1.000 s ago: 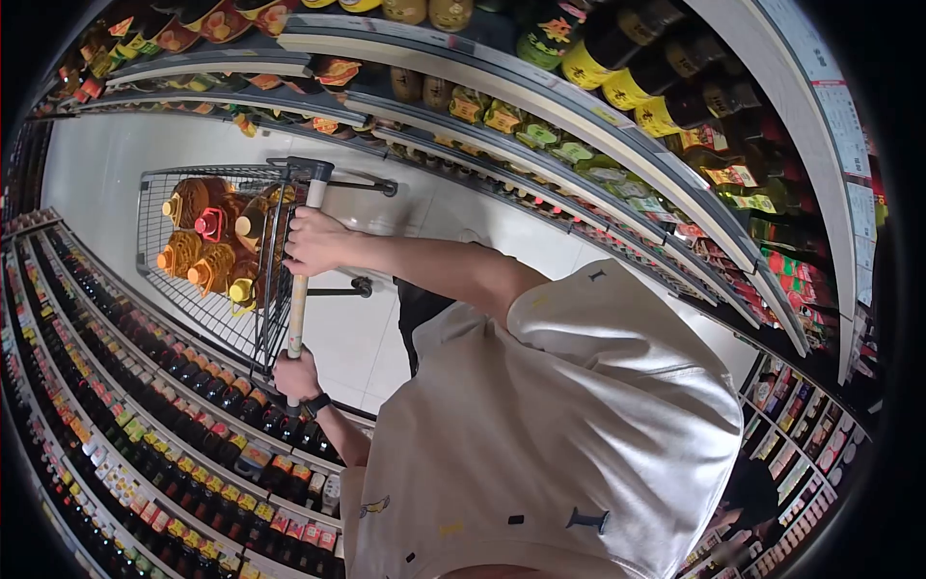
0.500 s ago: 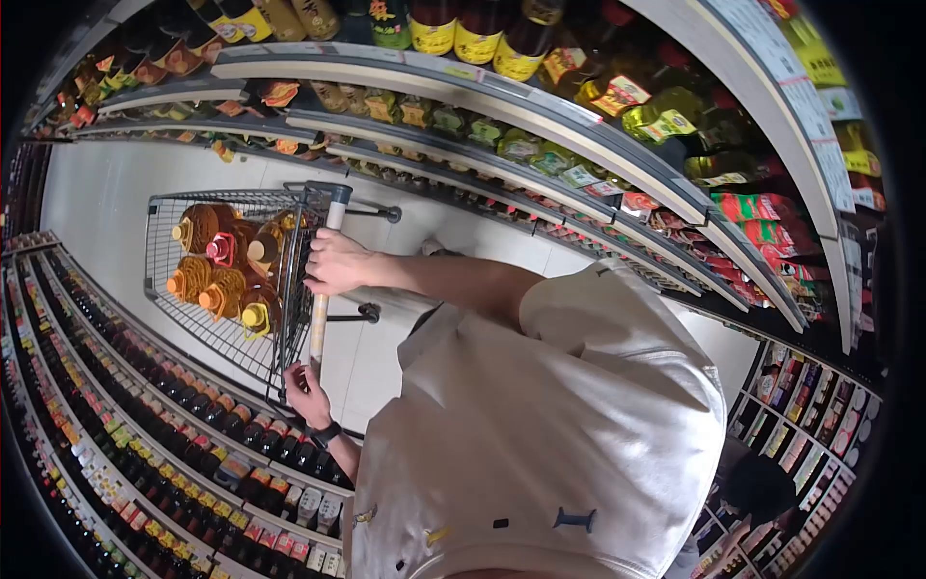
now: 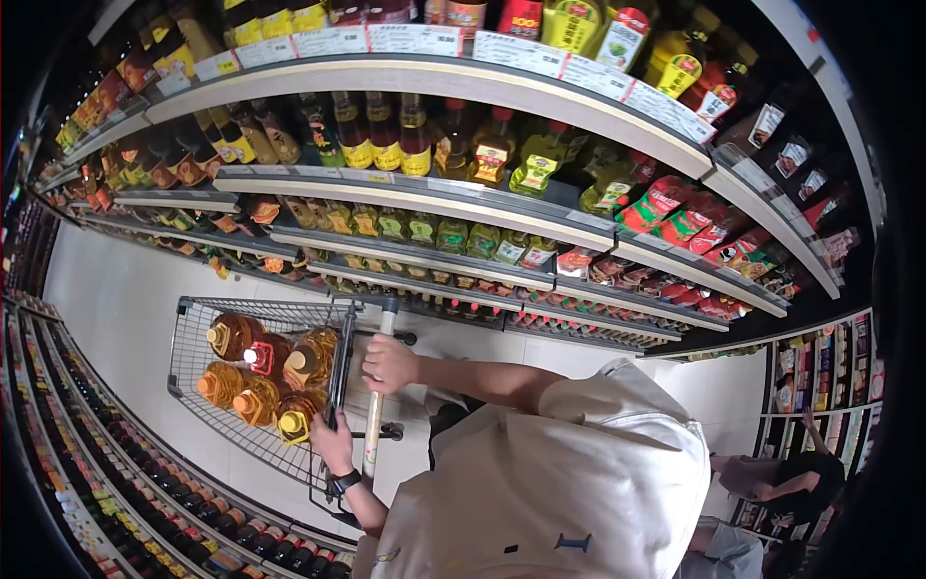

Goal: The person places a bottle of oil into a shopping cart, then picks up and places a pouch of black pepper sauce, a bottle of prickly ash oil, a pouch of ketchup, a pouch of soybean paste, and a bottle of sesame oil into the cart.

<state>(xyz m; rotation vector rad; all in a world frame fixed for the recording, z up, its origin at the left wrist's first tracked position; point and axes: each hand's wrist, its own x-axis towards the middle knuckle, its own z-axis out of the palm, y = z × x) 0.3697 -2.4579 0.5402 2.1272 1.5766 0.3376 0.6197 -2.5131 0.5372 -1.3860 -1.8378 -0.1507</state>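
My right hand (image 3: 390,364) is closed around the pale handle (image 3: 374,425) of a metal shopping cart (image 3: 176,338). Lower in the view, my left hand (image 3: 332,444), with a black watch at the wrist, is at the cart's rear edge. Its fingers look apart, close to a yellow-capped bottle (image 3: 294,423); whether they touch the bottle or the cart edge is unclear. Several large bottles of amber liquid stand in the basket, one with a red handle and collar (image 3: 262,355).
Shelves of oil and sauce bottles (image 3: 492,159) curve across the top and right. Another shelf (image 3: 174,482) of dark bottles runs along the lower left. Pale floor (image 3: 116,280) shows around the cart. At the lower right is another person (image 3: 810,478) near shelves.
The view has shifted, with the cart now lower and further right, and more upper shelf showing. My left hand has moved from near the handle's end to the basket's rear edge.
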